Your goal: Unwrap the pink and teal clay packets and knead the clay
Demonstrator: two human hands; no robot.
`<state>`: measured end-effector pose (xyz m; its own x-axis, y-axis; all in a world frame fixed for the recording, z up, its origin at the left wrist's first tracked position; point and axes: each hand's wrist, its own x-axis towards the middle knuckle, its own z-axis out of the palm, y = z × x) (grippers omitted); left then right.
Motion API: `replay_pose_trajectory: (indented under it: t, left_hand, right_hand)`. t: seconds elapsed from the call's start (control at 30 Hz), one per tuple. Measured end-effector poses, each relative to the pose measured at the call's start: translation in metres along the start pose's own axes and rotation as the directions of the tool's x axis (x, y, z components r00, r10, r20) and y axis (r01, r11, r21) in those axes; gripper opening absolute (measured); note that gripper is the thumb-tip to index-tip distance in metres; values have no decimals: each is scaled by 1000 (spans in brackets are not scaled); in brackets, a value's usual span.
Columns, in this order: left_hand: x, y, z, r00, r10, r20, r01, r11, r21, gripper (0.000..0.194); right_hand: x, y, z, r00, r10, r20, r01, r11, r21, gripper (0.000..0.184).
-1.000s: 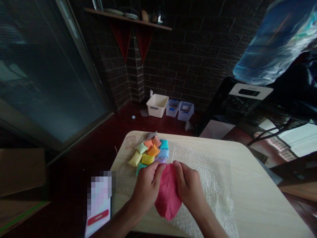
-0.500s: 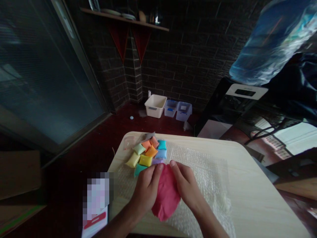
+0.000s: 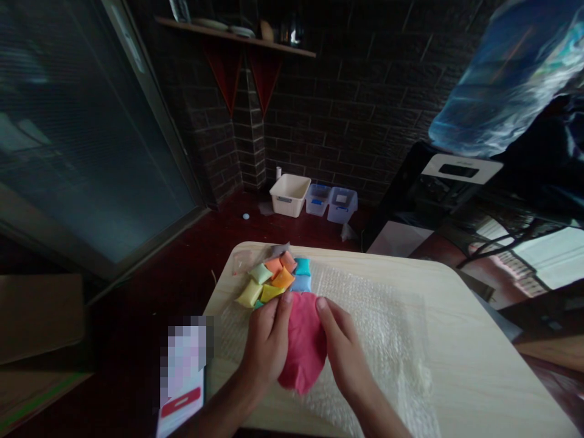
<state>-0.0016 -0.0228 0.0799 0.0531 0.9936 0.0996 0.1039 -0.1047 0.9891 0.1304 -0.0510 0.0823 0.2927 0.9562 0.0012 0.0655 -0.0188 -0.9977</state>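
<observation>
Pink clay (image 3: 305,344) over bubble wrap (image 3: 378,322) (tabletop (image 3: 474,347) extends right of wrap).
Left hand (image 3: 265,340), right hand (image 3: 343,344): fingers clamped on clay edges.

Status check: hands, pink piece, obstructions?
Left hand and right hand gripping opposite sides. Pink piece flattened, between them. Coloured packets close beyond left hand; bubble wrap spread on table.

On my feed I count 1 left hand (image 3: 266,339), 1 right hand (image 3: 343,340) and 1 pink lump (image 3: 305,342). On 1 desk (image 3: 474,347) I make out at least 9 coloured packets (image 3: 283,278), some partly hidden, exact total unclear. Farther off I tally 1 cream bin (image 3: 286,205), 2 clear bins (image 3: 341,210), 2 red pennants (image 3: 264,76) and 1 water bottle (image 3: 490,82).
</observation>
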Motion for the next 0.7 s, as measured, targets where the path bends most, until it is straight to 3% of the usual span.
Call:
replay_pose_trajectory:
  t: [0.13, 0.27, 0.33, 0.43, 0.53, 0.6, 0.7]
  left_hand:
    - [0, -3, 1, 1000, 15, 8, -15, 999, 52, 38]
    - [-1, -5, 4, 1000, 25, 13, -26, 996, 89, 36]
    - [0, -3, 3, 999, 32, -6, -32, 996, 81, 38]
    - [5, 2, -1, 998, 34, -61, -31, 998, 51, 39]
    - [10, 3, -7, 993, 26, -112, -23, 999, 24, 39]
    - [12, 2, -10, 990, 33, -134, -28, 999, 40, 39]
    - [13, -1, -11, 987, 64, -145, -47, 992, 121, 39]
  right_hand:
    - [0, 7, 7, 995, -57, 79, 65, 992, -105, 54]
    - [3, 8, 2, 991, -118, 59, 128, 962, -240, 53]
    - [3, 8, 0, 995, -88, 45, 95, 979, -179, 52]
    - [1, 9, 3, 1000, 25, 8, -25, 997, 71, 47]
    - [-6, 12, 16, 989, 110, 102, -137, 940, 314, 49]
    - [-11, 13, 26, 984, 118, 135, -159, 921, 354, 50]
    - [-15, 12, 36, 994, 88, 67, -102, 960, 259, 44]
